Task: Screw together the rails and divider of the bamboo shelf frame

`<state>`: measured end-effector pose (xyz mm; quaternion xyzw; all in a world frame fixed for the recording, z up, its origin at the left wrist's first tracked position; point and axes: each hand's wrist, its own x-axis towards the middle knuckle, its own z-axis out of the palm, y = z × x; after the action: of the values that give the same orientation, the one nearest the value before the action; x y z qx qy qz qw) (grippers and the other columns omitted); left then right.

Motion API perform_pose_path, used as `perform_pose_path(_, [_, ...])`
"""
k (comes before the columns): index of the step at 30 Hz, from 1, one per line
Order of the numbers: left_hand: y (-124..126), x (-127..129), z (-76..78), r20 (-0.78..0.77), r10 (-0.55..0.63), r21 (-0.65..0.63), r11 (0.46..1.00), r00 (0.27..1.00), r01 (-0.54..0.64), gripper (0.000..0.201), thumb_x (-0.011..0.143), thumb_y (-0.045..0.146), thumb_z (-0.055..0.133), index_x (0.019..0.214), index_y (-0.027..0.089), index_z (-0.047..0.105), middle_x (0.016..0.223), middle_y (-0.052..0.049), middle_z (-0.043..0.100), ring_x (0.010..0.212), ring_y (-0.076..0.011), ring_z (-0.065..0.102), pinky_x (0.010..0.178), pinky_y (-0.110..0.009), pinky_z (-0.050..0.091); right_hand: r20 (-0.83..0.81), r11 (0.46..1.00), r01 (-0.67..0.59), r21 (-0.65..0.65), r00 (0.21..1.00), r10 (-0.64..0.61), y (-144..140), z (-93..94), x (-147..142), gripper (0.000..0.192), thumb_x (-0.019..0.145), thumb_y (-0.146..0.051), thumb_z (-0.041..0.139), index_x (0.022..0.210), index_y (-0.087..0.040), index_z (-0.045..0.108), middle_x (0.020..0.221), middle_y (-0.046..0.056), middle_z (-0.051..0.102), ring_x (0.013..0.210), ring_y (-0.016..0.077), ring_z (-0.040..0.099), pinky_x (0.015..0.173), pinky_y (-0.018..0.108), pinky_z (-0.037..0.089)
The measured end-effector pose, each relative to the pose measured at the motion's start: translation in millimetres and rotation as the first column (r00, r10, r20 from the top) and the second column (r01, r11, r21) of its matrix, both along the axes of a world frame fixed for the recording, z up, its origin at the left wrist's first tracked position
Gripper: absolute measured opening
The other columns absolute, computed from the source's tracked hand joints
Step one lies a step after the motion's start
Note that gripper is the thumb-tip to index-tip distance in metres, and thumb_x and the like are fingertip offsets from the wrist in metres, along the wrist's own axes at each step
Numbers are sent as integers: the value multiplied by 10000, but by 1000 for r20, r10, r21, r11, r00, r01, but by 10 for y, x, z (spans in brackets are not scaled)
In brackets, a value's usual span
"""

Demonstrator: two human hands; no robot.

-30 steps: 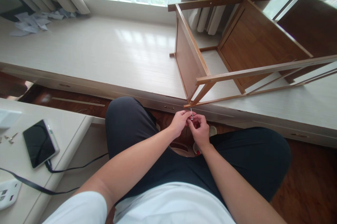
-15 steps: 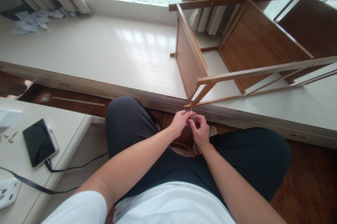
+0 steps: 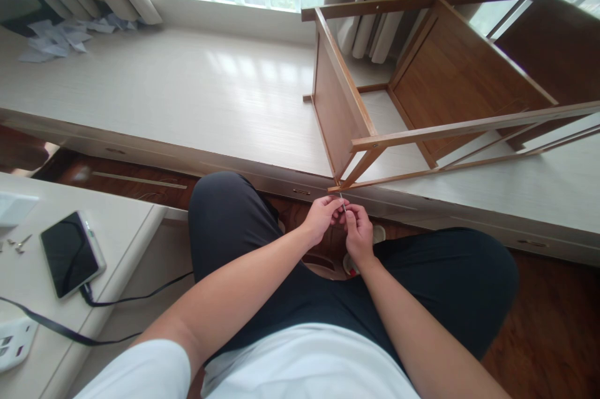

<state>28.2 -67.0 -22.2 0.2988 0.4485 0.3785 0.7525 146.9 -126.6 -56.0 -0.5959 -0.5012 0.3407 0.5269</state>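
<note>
A wooden shelf frame (image 3: 438, 77) lies on its side on a pale window bench (image 3: 187, 92). Its near corner juts over the bench edge, just above my hands. Both hands meet below that corner. My left hand (image 3: 320, 217) pinches the top of a small metal hex key (image 3: 343, 202) with its fingertips. Fingers of my right hand (image 3: 359, 234) curl around the lower part of the same key. The key's upper end points up at the frame's corner joint. My knees in dark trousers sit on either side.
A phone (image 3: 70, 253) with a black cable (image 3: 117, 305) lies on a white table at the left, beside small screws (image 3: 19, 244) and a power strip (image 3: 12, 343). Crumpled paper (image 3: 56, 39) sits at the bench's far left. Curtains hang behind.
My right hand has rolled slightly, its fingers closing tighter around the key. My left hand and the frame stay where they were.
</note>
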Motion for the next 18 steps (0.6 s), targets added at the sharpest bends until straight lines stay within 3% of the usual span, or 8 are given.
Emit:
perform_pose_path(5, [2,-2,11,-11,-5,7,1000,1000,5,346,747,439,786,884,125,735,703,-8,563,569,-77,471,507,-203,294,-86,1000,4,-16,996,-5,23,34,-21,320,1046,-502,478,992,-223,625,720,-20,600,571,144,498,556,277,419])
perform_pose_path(18, [9,0,7,-34,-14,18,1000,999,15,322,772,417,772,891,122,719,693,-13,571,534,-85,494,480,-220,266,-251,996,-45,-77,968,24,71,64,-52,420,1011,-603,488,864,-223,589,671,-12,584,514,141,476,461,270,380])
